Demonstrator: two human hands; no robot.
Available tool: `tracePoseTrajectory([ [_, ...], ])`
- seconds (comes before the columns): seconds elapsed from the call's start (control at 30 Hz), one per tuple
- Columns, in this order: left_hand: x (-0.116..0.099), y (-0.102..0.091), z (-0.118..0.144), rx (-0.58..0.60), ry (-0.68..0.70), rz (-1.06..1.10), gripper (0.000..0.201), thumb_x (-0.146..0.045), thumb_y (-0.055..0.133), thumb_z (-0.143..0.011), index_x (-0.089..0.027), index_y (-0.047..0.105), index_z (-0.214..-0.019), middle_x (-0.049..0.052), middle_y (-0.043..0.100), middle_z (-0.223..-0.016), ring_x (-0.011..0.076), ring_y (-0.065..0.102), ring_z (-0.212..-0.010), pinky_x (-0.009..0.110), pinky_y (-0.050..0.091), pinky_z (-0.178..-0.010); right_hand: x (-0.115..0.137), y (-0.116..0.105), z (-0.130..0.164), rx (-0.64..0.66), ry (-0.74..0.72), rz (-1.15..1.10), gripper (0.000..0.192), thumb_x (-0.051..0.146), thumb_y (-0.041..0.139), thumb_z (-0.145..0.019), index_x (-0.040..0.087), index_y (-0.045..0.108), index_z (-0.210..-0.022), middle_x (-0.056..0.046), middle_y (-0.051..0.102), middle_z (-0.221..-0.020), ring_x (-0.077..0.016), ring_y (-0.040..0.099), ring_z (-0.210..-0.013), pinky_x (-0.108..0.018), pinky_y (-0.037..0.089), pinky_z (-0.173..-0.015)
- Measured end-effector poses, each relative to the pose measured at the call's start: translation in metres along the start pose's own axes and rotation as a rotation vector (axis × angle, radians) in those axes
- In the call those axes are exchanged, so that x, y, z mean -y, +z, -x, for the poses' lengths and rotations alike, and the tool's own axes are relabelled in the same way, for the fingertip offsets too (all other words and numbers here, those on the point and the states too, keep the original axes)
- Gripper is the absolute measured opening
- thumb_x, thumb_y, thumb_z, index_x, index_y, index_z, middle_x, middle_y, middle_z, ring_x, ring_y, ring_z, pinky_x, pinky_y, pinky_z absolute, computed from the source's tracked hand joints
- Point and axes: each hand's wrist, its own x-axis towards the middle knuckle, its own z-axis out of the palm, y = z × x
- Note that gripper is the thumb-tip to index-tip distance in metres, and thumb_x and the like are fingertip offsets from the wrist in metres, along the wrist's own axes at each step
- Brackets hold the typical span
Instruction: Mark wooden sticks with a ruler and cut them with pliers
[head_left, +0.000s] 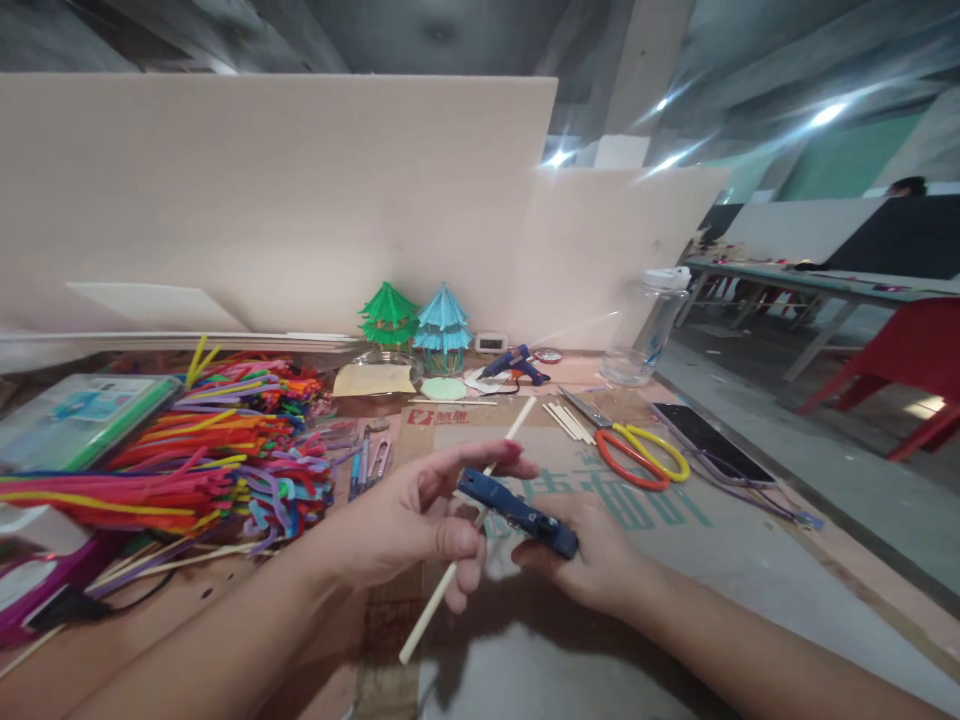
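A thin, pale wooden stick (465,530) is held in the left hand (420,525), whose thumb and fingers are closed around its middle; the forefinger is stretched out along the upper part. The stick runs slantwise, its lower end low over the grey mat (675,560) near the forearm and its upper end pointing towards the back of the table. A small dark blue cutting tool with black fittings (517,512) is gripped in the right hand (592,565), the fingers being curled under it, and it is laid across the stick just beside the left fingertips. Whether the blade touches the wood cannot be told.

To the left a large heap of bright pipe cleaners in many colours (202,460) is spread over the table, with a green-edged flat box (75,420) behind it. A pair of scissors with one orange and one yellow handle (637,455) is seen to the right of the hands, and a dark phone (712,440) lies just beyond them. Further back, against the pale board, a green tiered paper model (388,318) and a light blue one (443,325) are stood side by side, with a blue glue gun (514,365) and a clear plastic bottle (649,330) to their right.
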Motion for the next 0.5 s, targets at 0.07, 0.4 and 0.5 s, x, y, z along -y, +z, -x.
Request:
tracePoseTrajectory([
  [0.07, -0.007, -0.007, 0.002, -0.063, 0.029, -0.084, 0.051, -0.025, 0.075, -0.077, -0.040, 0.060, -0.124, 0.007, 0.041, -0.150, 0.0032, 0.064, -0.056, 0.014, 0.051, -0.044, -0.005, 0.000, -0.002, -0.050, -0.060, 0.056, 0.032, 0.047, 0.056, -0.077, 0.019, 0.052, -0.062, -0.003, 0.057, -0.062, -0.0162, 0.050, -0.058, -0.026, 0.031, -0.056],
  [0.4, -0.026, -0.092, -0.031, -0.632, -0.181, -0.481, 0.039, -0.018, 0.071, -0.080, -0.015, 0.059, -0.116, 0.007, 0.065, -0.110, 0.0094, 0.061, -0.069, 0.024, 0.054, -0.061, -0.005, -0.002, -0.021, 0.155, -0.408, 0.508, 0.019, 0.028, 0.062, -0.067, 0.016, 0.062, -0.082, -0.010, 0.065, -0.081, -0.0225, 0.055, -0.073, -0.032, 0.039, -0.065],
  [0.5, -0.024, -0.110, -0.061, -0.662, -0.250, -0.535, 0.031, -0.028, 0.060, -0.089, -0.016, 0.057, -0.118, 0.008, 0.062, -0.115, 0.0180, 0.063, -0.091, 0.037, 0.057, -0.075, -0.011, 0.001, -0.037, 0.179, -0.453, 0.537, 0.023, 0.028, 0.060, -0.069, 0.014, 0.062, -0.087, -0.011, 0.065, -0.084, -0.0234, 0.055, -0.077, -0.033, 0.042, -0.070],
])
